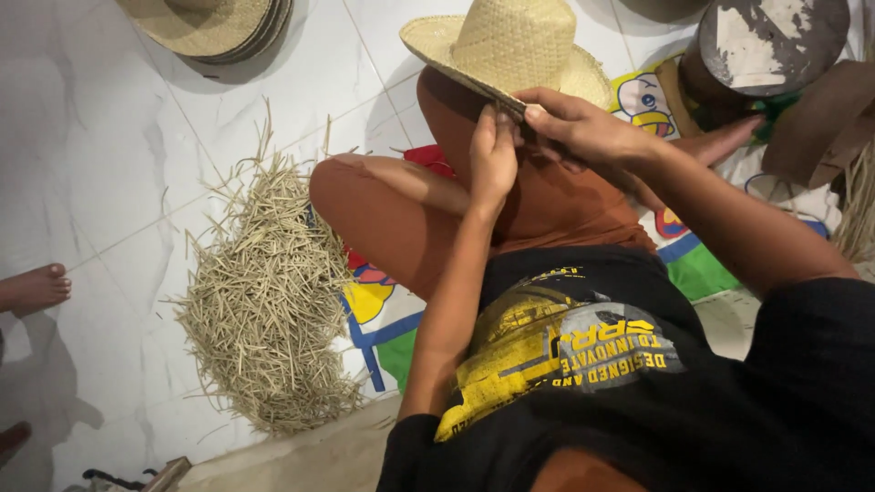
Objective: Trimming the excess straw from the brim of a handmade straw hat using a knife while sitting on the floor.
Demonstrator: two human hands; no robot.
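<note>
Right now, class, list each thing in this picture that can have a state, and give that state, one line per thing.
Woven straw hat: upright on the person's knee, brim held by both hands.
Left hand: fingers pinching the brim edge.
Right hand: fingers gripping the brim edge.
Straw trimmings: heaped loose on the floor.
Stacked hats: piled, brims nested.
Printed mat: spread flat.

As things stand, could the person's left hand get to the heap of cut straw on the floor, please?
Probably yes: the straw heap lies on open floor beside the left knee, with nothing between. The left hand would first have to release the hat brim.
</note>
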